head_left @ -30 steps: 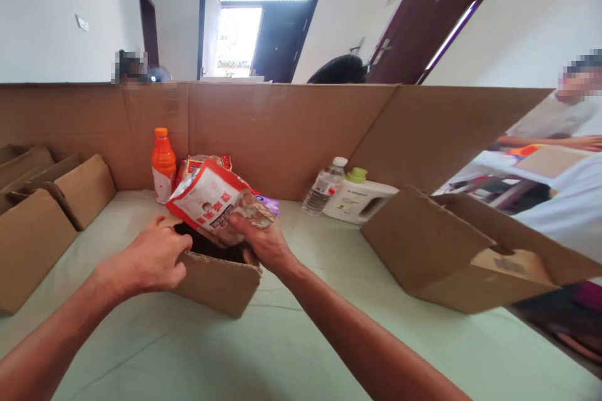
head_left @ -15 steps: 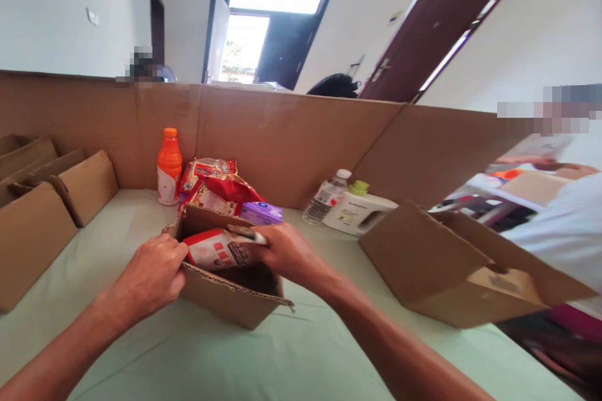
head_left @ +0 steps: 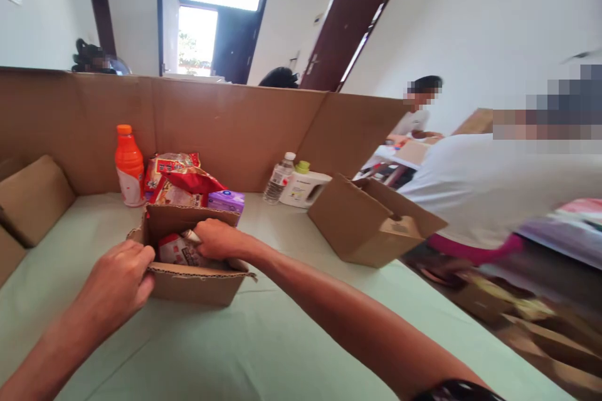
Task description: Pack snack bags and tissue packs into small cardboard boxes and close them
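An open cardboard box stands on the pale green cloth in front of me. My left hand is closed on the box's near left rim, its fingers folded over the edge. Inside the box lies a red-and-white food packet, tilted, with a brown picture on it. My right hand reaches in over the right side and is closed on the packet's right end; some fingertips are hidden. Just behind the box are red snack bags and a purple pack.
An orange bottle stands at the back left. Farther right are a clear water bottle, a white jug and another open carton. A cardboard wall borders the table's back. A person in a white shirt is at the right.
My right hand has gone lower into the box with the packet, which now sits deeper. My left hand stays on the rim. The view has turned right, showing more people.
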Motion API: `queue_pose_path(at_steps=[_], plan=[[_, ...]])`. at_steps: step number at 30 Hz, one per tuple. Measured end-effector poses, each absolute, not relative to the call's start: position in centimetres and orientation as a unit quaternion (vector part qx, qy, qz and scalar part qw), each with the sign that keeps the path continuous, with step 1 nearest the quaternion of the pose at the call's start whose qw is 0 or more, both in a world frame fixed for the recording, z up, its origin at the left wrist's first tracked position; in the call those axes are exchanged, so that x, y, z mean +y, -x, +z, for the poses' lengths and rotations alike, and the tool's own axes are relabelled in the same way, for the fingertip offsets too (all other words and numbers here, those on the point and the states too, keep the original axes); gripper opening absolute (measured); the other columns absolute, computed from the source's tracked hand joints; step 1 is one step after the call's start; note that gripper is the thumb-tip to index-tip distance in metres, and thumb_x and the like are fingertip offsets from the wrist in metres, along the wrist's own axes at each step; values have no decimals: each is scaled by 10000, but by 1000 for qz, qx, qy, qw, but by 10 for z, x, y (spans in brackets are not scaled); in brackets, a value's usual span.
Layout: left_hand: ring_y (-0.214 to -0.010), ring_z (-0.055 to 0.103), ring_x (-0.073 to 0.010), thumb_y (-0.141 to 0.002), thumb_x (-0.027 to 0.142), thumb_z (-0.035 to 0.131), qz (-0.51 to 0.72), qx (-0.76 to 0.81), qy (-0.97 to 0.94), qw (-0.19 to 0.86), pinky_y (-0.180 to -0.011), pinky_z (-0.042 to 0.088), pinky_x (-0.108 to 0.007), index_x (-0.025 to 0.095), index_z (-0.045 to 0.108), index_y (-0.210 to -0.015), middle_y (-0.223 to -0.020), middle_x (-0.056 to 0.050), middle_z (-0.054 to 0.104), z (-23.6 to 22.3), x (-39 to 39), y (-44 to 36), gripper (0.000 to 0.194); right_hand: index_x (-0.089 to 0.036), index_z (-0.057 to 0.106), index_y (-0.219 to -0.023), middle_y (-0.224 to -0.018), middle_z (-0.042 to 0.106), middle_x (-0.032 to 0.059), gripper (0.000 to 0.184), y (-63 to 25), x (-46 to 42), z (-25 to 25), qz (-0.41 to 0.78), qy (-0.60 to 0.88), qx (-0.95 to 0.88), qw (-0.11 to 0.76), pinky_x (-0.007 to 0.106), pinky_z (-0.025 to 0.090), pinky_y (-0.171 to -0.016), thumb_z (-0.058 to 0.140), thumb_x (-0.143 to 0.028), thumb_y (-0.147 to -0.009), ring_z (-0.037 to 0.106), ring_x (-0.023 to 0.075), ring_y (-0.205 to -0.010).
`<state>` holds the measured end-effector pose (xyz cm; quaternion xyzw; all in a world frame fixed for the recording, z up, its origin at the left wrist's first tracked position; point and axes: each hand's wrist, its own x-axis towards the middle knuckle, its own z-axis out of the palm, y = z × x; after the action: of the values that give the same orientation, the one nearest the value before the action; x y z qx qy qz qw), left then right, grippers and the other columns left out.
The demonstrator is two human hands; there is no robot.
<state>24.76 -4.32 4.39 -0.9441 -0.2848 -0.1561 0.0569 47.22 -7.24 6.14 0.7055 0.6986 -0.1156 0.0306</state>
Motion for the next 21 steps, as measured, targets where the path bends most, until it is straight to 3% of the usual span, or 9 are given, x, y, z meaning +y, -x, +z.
queue_pose_path(at_steps=[5, 8, 10, 13, 16, 21], plan=[[-862, 674, -266, -763, 73, 525, -106, -321, 941, 30, -770, 529, -381, 182, 628, -790, -866, -89, 714, 54, -54, -249, 153, -146, 727, -1126, -1172, 744, 137, 299, -479, -79, 63, -115, -689, 715, 28, 252, 486, -761, 518, -268, -949, 708, 225, -1008], [-901, 672, -278, -771, 73, 529, -91, -326, 941, 21, -803, 539, -401, 173, 645, -821, -895, -100, 717, 56, -57, -251, 161, -142, 757, -1021, -1087, 766, 147, 278, -484, -85, 63, -127, -683, 716, 71, 270, 494, -723, 674, -342, -847, 719, 263, -959], [-912, 668, -283, -779, 78, 524, -82, -326, 942, 17, -813, 540, -409, 169, 649, -832, -905, -105, 717, 56, -58, -253, 164, -149, 748, -1056, -1103, 760, 148, 337, -487, -88, 63, -116, -681, 718, 86, 291, 501, -746, 718, -366, -800, 710, 291, -999], [-910, 663, -286, -782, 86, 515, -82, -328, 941, 18, -818, 537, -419, 168, 646, -829, -910, -109, 712, 54, -58, -254, 161, -162, 696, -1193, -1180, 736, 148, 367, -488, -87, 67, -77, -687, 717, 88, 315, 500, -812, 622, -309, -865, 686, 293, -1086], [-906, 661, -286, -780, 91, 511, -87, -335, 938, 21, -806, 536, -419, 168, 641, -824, -911, -111, 712, 53, -58, -254, 158, -175, 713, -1184, -1186, 738, 139, 343, -488, -83, 68, -64, -680, 722, 115, 307, 502, -812, 611, -264, -869, 689, 281, -1094], [-877, 658, -269, -768, 81, 505, -99, -328, 939, 33, -786, 533, -401, 179, 630, -817, -885, -97, 716, 52, -59, -253, 166, -121, 772, -1063, -1078, 758, 203, 512, -478, -86, 71, -36, -672, 724, 153, 362, 514, -800, 684, -564, -822, 705, 347, -1042]])
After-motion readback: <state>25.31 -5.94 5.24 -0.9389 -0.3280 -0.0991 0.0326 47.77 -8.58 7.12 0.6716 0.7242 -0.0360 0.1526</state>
